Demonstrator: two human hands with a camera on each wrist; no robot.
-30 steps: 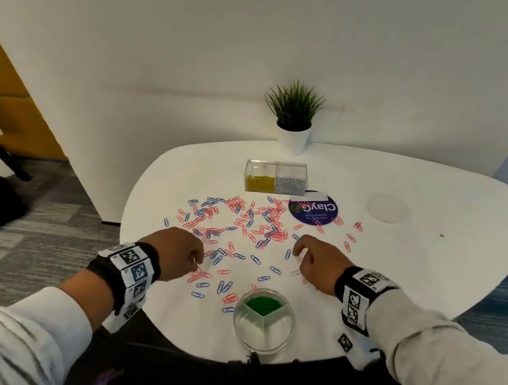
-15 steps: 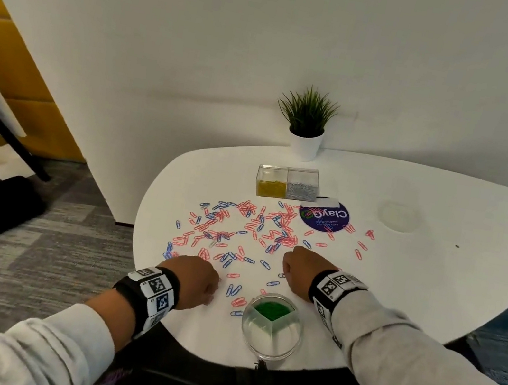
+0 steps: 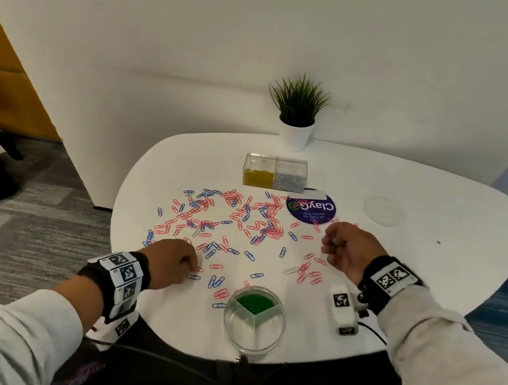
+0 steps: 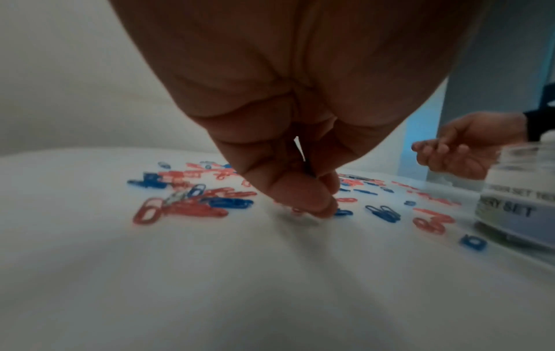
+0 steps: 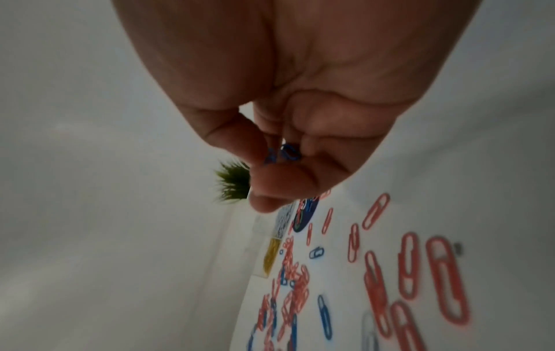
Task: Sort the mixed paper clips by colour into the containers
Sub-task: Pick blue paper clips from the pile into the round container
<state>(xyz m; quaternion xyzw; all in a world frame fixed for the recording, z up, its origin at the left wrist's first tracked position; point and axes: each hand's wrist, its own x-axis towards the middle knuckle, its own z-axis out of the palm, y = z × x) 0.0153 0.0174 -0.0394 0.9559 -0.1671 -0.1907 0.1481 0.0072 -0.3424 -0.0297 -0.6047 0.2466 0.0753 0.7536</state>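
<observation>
Red and blue paper clips (image 3: 234, 219) lie scattered over the middle of the white table (image 3: 442, 273). My left hand (image 3: 193, 266) is down at the near left edge of the scatter. In the left wrist view its bunched fingertips (image 4: 326, 204) pinch at a clip on the tabletop, beside a blue clip (image 4: 344, 212). My right hand (image 3: 328, 243) hovers above the right side of the scatter, and its curled fingers hold blue clips (image 5: 285, 152). A round clear divided container (image 3: 250, 341) with green clips in one section stands at the near edge between my hands.
A clear two-part box (image 3: 276, 162) with yellow and silver clips stands behind the scatter, and a potted plant (image 3: 298, 108) behind that. A purple round label (image 3: 311, 206) and a clear lid (image 3: 383, 211) lie at the back right. A single white clip (image 3: 291, 270) lies near several red ones.
My right hand has moved from beside the round container out to the right and farther back. My left hand has stayed at the near left of the scatter.
</observation>
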